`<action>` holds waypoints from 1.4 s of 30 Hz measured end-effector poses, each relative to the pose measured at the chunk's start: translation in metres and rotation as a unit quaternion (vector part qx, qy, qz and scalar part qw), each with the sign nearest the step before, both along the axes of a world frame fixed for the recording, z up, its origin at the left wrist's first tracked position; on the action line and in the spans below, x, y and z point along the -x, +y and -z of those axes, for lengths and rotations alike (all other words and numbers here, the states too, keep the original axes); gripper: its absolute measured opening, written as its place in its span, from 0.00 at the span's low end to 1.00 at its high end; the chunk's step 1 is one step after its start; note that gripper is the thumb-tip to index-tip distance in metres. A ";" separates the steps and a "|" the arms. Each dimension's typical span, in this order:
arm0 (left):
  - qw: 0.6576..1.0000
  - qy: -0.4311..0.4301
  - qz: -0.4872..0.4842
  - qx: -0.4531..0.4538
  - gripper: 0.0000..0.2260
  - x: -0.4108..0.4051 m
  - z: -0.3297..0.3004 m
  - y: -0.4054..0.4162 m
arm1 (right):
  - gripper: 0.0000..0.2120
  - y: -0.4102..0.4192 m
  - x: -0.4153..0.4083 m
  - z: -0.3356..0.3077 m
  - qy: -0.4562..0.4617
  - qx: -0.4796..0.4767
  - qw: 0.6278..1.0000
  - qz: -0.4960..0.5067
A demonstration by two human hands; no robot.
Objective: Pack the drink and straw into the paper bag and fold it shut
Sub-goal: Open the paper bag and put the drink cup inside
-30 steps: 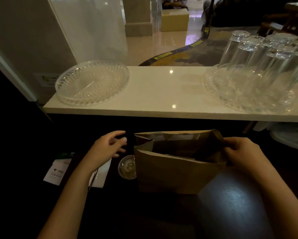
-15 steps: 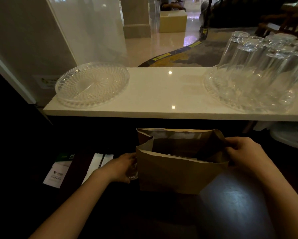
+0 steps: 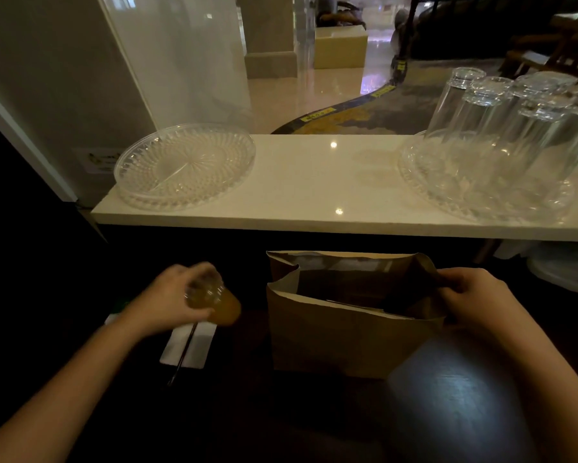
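A brown paper bag (image 3: pixel 331 339) stands open on the dark counter in front of me. My right hand (image 3: pixel 471 295) grips its right rim and holds the mouth apart. My left hand (image 3: pixel 167 299) is closed around a clear plastic cup of amber drink (image 3: pixel 217 302), lifted off the counter to the left of the bag and tilted. A dark thin straw (image 3: pixel 184 352) lies across a white napkin (image 3: pixel 194 345) just below the cup.
A white ledge (image 3: pixel 314 192) runs behind the bag, bearing a cut-glass plate (image 3: pixel 184 165) at left and a glass tray (image 3: pixel 454 192) of several upturned tumblers (image 3: pixel 501 128) at right. A card lies left of my wrist.
My left hand reached to the cup beside the bag, closed on it and raised it up and to the left, uncovering the napkin and straw. The right hand kept its hold on the bag.
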State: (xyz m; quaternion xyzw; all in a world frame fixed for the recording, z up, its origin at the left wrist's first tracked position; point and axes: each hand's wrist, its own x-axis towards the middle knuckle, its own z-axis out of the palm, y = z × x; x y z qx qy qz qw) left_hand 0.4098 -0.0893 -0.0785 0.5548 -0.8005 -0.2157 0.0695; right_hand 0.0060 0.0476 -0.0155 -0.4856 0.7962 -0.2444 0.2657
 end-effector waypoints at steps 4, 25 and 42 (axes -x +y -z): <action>0.994 0.056 0.005 0.093 0.31 -0.018 -0.099 -0.007 | 0.14 -0.005 -0.005 0.001 -0.006 0.005 1.000 -0.016; 0.956 -0.088 0.278 -0.032 0.39 0.178 -0.090 0.046 | 0.10 0.006 -0.022 0.002 -0.033 0.016 0.995 -0.096; 0.921 -0.220 0.306 -0.101 0.20 0.202 -0.028 0.030 | 0.12 0.017 -0.021 0.005 -0.048 0.032 0.991 -0.117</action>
